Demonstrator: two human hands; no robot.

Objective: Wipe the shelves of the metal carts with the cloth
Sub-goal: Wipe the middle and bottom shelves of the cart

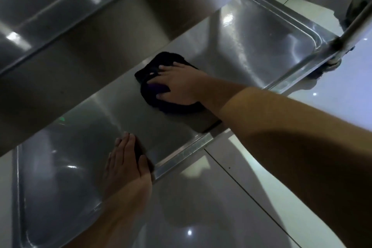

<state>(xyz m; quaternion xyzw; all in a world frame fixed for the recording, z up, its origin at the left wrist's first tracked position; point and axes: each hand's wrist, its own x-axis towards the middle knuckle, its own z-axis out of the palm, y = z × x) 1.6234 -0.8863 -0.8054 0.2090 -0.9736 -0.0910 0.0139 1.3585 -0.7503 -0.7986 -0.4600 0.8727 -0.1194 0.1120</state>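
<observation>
A person's right hand (177, 84) presses flat on a dark cloth (159, 86), fingers spread and slightly bent over the bunched fabric, near the middle of a metal cart's lower shelf (251, 32). The left hand (126, 165) lies open on the same shelf, fingers straight and together, palm down just inside the near edge, well apart from the cloth. The cloth is black, thick and crumpled, with a purple patch showing between the fingers; part of it spreads beyond the hand toward the shelf's far side. The shelf is brushed steel with a raised rim (187, 151) and rounded corners, and bare metal runs to either side of the cloth toward both corners. The upper shelf (66, 26) overhangs the far half. A cart post (354, 26) rises at the right corner. Glossy floor tiles (251, 177) lie beyond the near rim.
</observation>
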